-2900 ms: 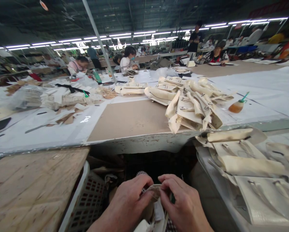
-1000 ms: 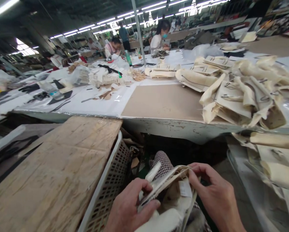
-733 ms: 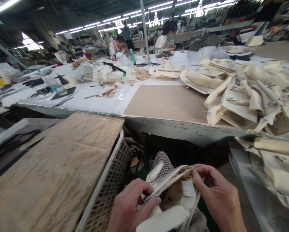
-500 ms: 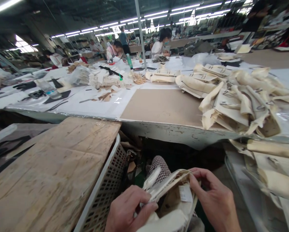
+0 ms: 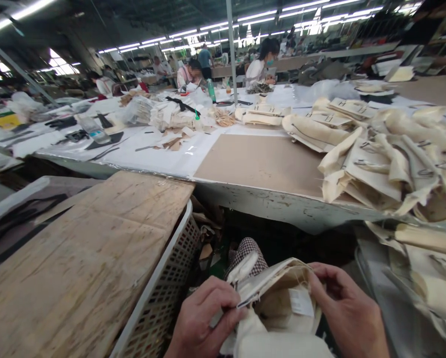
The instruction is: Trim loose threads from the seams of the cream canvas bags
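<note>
A cream fabric bag piece (image 5: 278,288) with frayed raw edges is held over my lap, its mouth facing me. Inside it a small white label (image 5: 301,302) shows. My left hand (image 5: 208,315) pinches the left end of its upper edge between thumb and fingers. On the opposite side, my right hand (image 5: 348,308) grips the edge near the upper right corner, fingertips partly behind the cloth. Checked cloth (image 5: 250,251) covers my knee just beyond the piece.
A brown board (image 5: 84,258) lies across a white plastic basket (image 5: 170,268) at left. Similar cream pieces (image 5: 387,159) are heaped on the worktable (image 5: 260,159), more (image 5: 428,263) at lower right. A metal post (image 5: 232,54) rises behind. Several people sit or stand farther back.
The view has shifted, so the scene sits farther right. The bag piece's upper edge is stretched out straighter between my hands, and its mouth is turned more toward me.
</note>
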Demonstrator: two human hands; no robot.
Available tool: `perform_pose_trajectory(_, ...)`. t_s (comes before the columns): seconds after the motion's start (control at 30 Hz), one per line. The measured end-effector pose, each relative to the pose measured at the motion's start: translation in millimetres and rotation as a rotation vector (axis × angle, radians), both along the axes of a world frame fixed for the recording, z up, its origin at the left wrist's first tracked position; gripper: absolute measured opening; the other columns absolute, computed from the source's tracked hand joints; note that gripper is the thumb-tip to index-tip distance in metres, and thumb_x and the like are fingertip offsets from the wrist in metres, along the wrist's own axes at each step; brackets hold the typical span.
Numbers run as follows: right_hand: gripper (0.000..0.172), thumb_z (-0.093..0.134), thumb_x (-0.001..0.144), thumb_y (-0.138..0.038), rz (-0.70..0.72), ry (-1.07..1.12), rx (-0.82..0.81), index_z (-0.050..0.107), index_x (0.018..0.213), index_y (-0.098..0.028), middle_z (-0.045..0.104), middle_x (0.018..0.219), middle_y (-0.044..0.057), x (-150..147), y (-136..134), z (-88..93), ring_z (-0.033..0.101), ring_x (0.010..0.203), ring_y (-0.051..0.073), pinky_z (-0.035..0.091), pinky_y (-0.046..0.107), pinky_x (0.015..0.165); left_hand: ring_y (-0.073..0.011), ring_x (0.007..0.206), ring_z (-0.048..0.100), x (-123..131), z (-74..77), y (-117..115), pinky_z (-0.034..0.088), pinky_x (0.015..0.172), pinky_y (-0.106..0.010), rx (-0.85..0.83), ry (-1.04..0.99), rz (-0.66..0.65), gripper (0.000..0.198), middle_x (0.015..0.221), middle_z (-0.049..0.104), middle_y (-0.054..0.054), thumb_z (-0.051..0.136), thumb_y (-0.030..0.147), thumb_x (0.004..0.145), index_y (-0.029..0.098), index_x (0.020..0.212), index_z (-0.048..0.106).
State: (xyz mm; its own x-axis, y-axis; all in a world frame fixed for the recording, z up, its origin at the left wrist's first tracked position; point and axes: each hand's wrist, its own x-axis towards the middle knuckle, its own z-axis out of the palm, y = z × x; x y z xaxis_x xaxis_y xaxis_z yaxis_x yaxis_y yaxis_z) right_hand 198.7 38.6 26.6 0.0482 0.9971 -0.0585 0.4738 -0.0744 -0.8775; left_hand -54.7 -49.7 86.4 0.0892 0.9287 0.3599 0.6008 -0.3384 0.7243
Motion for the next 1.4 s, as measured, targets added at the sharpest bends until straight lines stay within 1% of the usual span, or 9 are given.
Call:
perform_pose_trajectory(0.3, 0.032, 0.065, 0.081, -0.052, 0.04, 0.064, 0.051, 0.069, 0.083, -0.02, 0.075, 0.09, 0.006, -6.2, -1.1, -0.7, 0.072, 0.076, 0.019, 0.058, 0.019, 0.067, -0.0124, 0.062, 0.06, 9.7, -14.9, -2.5, 0.05, 0.059, -0.02, 0.097, 0.043, 0.125, 0.016, 0.067, 0.063, 0.0, 0.06, 0.006, 0.085, 0.019, 0.075, 0.059)
perform_pose_trajectory(0.43, 0.03, 0.062, 0.084, -0.05, -0.001, 0.062, 0.079, 0.068, 0.084, -0.02, 0.075, 0.09, 0.006, -10.8, -3.9, 8.7, 0.071, 0.075, 0.019, 0.057, 0.021, 0.066, -0.0089, 0.053, 0.056, 6.9, -2.6, 7.2, 0.046, 0.05, -0.015, -0.078, 0.084, 0.09, 0.019, 0.062, 0.058, 0.003, 0.063, 0.012, 0.082, 0.019, 0.068, 0.054)
perform_pose_trajectory(0.5, 0.029, 0.061, 0.084, -0.049, -0.022, 0.064, 0.083, 0.067, 0.084, -0.021, 0.075, 0.089, 0.005, -12.7, -5.1, 14.1, 0.07, 0.074, 0.019, 0.056, 0.021, 0.066, -0.0073, 0.051, 0.057, 6.2, 6.3, 13.0, 0.045, 0.047, -0.013, -0.205, 0.061, 0.074, 0.008, 0.07, 0.061, 0.003, 0.067, 0.016, 0.08, 0.019, 0.081, 0.06)
perform_pose_trajectory(0.57, 0.029, 0.063, 0.084, -0.049, -0.036, 0.084, 0.087, 0.067, 0.082, -0.021, 0.074, 0.088, 0.005, -13.9, -5.9, 17.8, 0.07, 0.073, 0.019, 0.056, 0.021, 0.065, -0.0062, 0.05, 0.059, 6.9, 14.8, 19.5, 0.045, 0.046, -0.012, -0.304, 0.062, 0.015, 0.02, 0.08, 0.065, 0.002, 0.068, 0.016, 0.077, 0.021, 0.096, 0.063)
perform_pose_trajectory(0.67, 0.029, 0.064, 0.083, -0.049, -0.052, 0.11, 0.093, 0.067, 0.081, -0.021, 0.074, 0.086, 0.005, -15.6, -6.3, 20.6, 0.069, 0.072, 0.019, 0.057, 0.022, 0.065, -0.0061, 0.049, 0.056, 9.0, 22.8, 30.2, 0.042, 0.047, -0.013, -0.35, 0.169, -0.053, 0.02, 0.076, 0.064, 0.003, 0.065, 0.011, 0.074, 0.021, 0.091, 0.068)
perform_pose_trajectory(0.9, 0.025, 0.063, 0.084, -0.047, -0.036, 0.102, 0.089, 0.065, 0.078, -0.022, 0.073, 0.084, 0.003, -22.4, -4.8, 22.9, 0.068, 0.073, 0.017, 0.054, 0.022, 0.069, -0.0095, 0.05, 0.053, 8.7, 10.0, 41.0, 0.036, 0.047, -0.019, -0.059, 0.358, -0.116, 0.019, 0.062, 0.057, 0.0, 0.053, 0.011, 0.084, 0.017, 0.075, 0.068)
perform_pose_trajectory(1.1, 0.027, 0.062, 0.085, -0.048, -0.028, 0.121, 0.134, 0.066, 0.078, -0.022, 0.073, 0.083, 0.003, -23.7, -3.7, 21.1, 0.069, 0.07, 0.017, 0.055, 0.021, 0.066, -0.0088, 0.048, 0.051, 11.2, -2.3, 39.5, 0.034, 0.047, -0.02, 0.076, 0.441, -0.033, 0.021, 0.058, 0.055, 0.002, 0.05, 0.008, 0.081, 0.019, 0.064, 0.058)
perform_pose_trajectory(1.27, 0.019, 0.06, 0.088, -0.038, 0.097, 0.045, 0.174, 0.064, 0.08, -0.022, 0.073, 0.082, 0.003, -20.4, -2.8, 19.1, 0.069, 0.069, 0.016, 0.056, 0.02, 0.065, -0.0087, 0.045, 0.052, 15.0, 20.3, 55.8, 0.033, 0.046, -0.02, -0.18, 0.502, -0.055, 0.018, 0.055, 0.058, 0.005, 0.06, 0.023, 0.085, 0.02, 0.067, 0.061)
perform_pose_trajectory(1.4, 0.016, 0.057, 0.09, -0.033, 0.141, 0.023, 0.221, 0.063, 0.081, -0.021, 0.072, 0.083, 0.004, -20.8, -4.7, 18.8, 0.069, 0.07, 0.016, 0.057, 0.021, 0.067, -0.0118, 0.06, 0.061, 21.7, 35.7, 71.5, 0.037, 0.051, -0.019, -0.337, 0.456, -0.127, 0.008, 0.068, 0.064, 0.003, 0.065, 0.023, 0.084, 0.022, 0.076, 0.069)
